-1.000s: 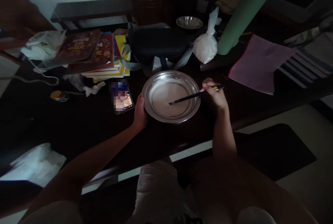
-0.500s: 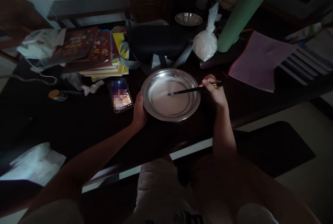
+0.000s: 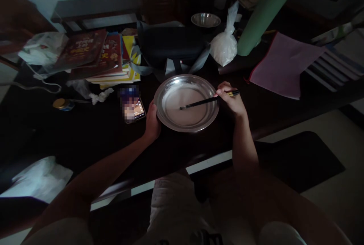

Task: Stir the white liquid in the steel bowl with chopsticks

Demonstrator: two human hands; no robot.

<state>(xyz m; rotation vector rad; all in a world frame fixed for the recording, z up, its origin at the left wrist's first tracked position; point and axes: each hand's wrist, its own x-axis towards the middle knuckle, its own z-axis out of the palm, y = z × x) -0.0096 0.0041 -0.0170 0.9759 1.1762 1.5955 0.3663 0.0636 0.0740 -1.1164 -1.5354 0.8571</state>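
Observation:
A round steel basin (image 3: 166, 87) holding a pale white liquid sits on the dark table (image 3: 93, 138) in front of me. My left hand (image 3: 152, 123) grips the basin's left rim. My right hand (image 3: 231, 101) is closed around dark chopsticks (image 3: 203, 102) at the basin's right edge. Their tips dip into the white liquid near the middle.
A lit phone (image 3: 133, 109) lies just left of the basin. Behind it are stacked books (image 3: 99, 57), a black bag (image 3: 170, 46), a tied bag of white powder (image 3: 224, 46), a small steel bowl (image 3: 205, 20), a green cylinder (image 3: 263, 13) and a pink folder (image 3: 281, 65). A small jar (image 3: 61, 104) stands at left.
The chopstick tips have swept around in the white liquid, up and left, then back toward the middle. My left hand has stayed on the rim.

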